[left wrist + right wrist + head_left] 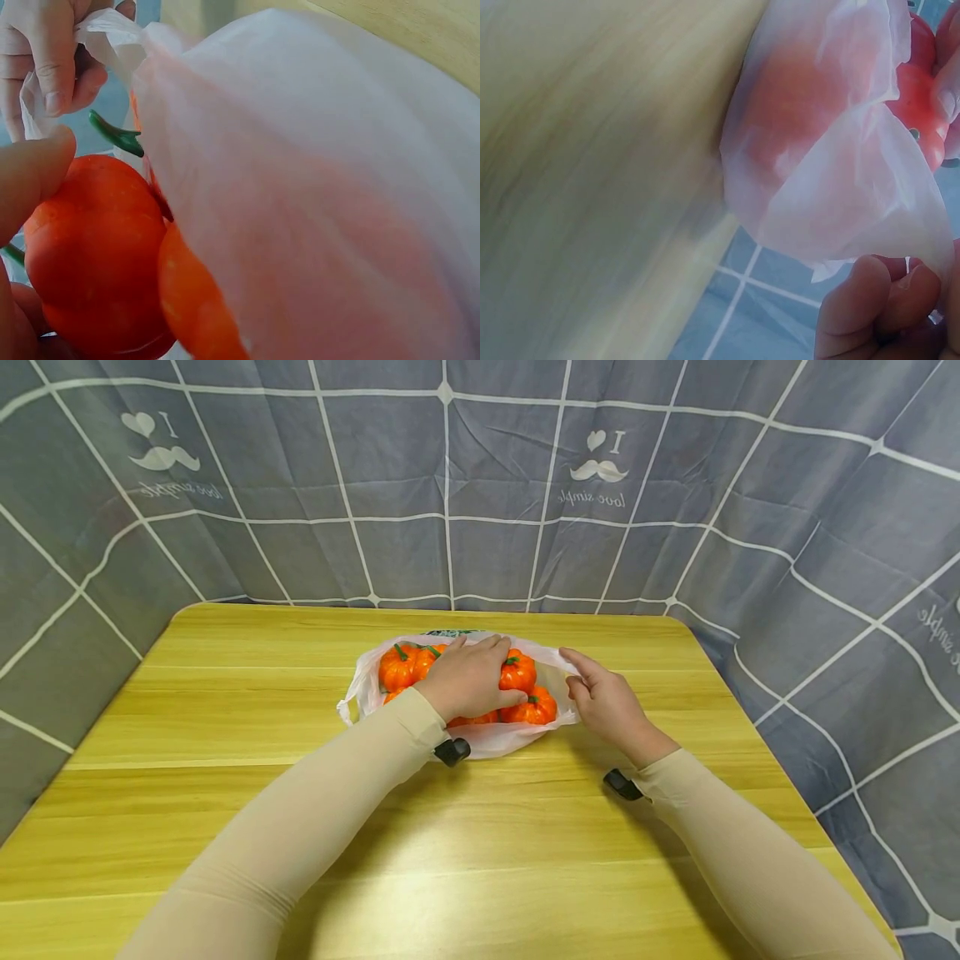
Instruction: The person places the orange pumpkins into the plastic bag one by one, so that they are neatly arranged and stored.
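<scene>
A thin white plastic bag (501, 745) lies on the table with its mouth spread, full of several small orange pumpkins (397, 668) with green stems. Reaching in from the near side, my left hand (467, 681) is over the middle of the bag. Its thumb and fingers lie on either side of one pumpkin (101, 251) and grip it, as the left wrist view shows. At the bag's right end my right hand (611, 710) pinches the plastic edge, its index finger stretched along it. Part of the pumpkins is hidden under the left hand and behind the plastic.
The yellow wooden table (480, 852) carries the bag near its far edge. A grey curtain (390, 460) with white grid lines hangs behind and on both sides. Twisted handle plastic (345, 710) sticks out at the bag's left end.
</scene>
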{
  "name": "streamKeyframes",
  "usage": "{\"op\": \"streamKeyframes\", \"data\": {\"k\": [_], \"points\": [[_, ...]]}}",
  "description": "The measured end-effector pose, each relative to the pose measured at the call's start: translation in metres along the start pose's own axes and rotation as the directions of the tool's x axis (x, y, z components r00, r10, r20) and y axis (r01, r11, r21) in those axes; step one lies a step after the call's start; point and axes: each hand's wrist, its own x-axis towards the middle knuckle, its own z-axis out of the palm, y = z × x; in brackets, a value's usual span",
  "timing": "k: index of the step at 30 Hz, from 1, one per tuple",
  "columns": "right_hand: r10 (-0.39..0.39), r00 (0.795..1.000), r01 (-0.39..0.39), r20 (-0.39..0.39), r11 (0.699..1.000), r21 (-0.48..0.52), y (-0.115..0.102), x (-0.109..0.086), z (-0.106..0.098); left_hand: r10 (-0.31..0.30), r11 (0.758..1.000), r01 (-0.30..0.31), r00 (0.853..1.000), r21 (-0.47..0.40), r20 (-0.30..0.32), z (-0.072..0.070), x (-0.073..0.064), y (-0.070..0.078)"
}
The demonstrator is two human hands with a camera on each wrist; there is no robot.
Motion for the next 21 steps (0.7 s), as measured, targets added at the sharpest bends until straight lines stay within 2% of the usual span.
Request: {"op": "streamKeyframes", "data": {"k": [9, 21], "points": [[0.033, 0.999, -0.034, 0.021, 0.999, 0.042, -0.0016, -0.0011, -0.0028, 0.008, 1.0, -0.008, 1.0, 0.007, -0.018, -0.0019, -0.0016, 0.0007], [0.035, 0.999, -0.037, 0.031, 0.998, 0.048, -0.0029, -0.0021, -0.0042, 0.01, 1.0, -0.01, 0.999, 0.019, -0.032, -0.0009, -0.0037, 0.0]]}}
